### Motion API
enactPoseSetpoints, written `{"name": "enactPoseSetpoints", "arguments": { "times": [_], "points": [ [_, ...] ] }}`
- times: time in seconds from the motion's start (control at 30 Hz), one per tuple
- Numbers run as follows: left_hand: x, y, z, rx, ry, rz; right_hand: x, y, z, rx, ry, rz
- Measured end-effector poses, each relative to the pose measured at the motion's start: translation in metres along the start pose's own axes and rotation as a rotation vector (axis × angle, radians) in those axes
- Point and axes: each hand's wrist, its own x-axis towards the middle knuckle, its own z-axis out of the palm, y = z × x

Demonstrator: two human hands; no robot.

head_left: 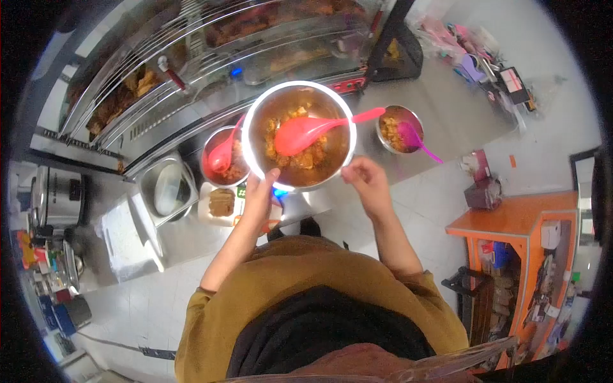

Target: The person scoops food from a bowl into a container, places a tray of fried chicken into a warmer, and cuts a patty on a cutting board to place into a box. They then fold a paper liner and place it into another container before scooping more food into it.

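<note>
A large steel bowl [258, 167] with diced food [306, 158] in it is held up in front of me. A red spoon [300, 135] lies in it, its handle over the right rim. My left hand [260, 195] grips the bowl's lower left rim, thumb on top. At the lower right rim is my right hand [368, 180], its fingers curled and pinched at the edge. Behind the bowl on the left stands a smaller bowl [207, 171] with another red spoon [221, 157]. To the right stands a small bowl [387, 142] with a pink spoon [410, 134].
A glass display case [217, 70] with racks of food runs along the back. Left are a steel container [148, 185], a white board [131, 236] and a cooker [59, 196]. A tray of brown food [221, 202] lies near my left hand. An orange table [504, 214] stands right.
</note>
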Motion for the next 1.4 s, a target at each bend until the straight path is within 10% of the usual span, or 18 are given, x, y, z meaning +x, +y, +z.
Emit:
{"name": "enactPoseSetpoints", "arguments": {
  "times": [0.3, 0.77, 1.07, 1.17, 1.4],
  "points": [
    [-0.090, 0.129, 0.001, -0.019, -0.330, -0.014, -0.035, -0.093, 0.023, 0.121, 0.134, -0.481],
    [-0.140, 0.168, 0.005, -0.154, -0.749, -0.237, -0.058, -0.133, 0.068, 0.539, 0.146, -0.555],
    [-0.114, 0.160, -0.014, -0.037, -0.293, -0.293, -0.025, -0.122, 0.040, -0.348, 0.112, -0.993],
    [-0.088, 0.124, -0.016, -0.020, -0.077, -0.163, -0.024, -0.131, 0.023, -0.637, -0.404, -0.859],
    [-0.055, 0.071, -0.028, 0.273, 0.083, 0.073, 0.002, -0.086, 0.047, -1.535, -0.490, -0.782]
  ]
}}
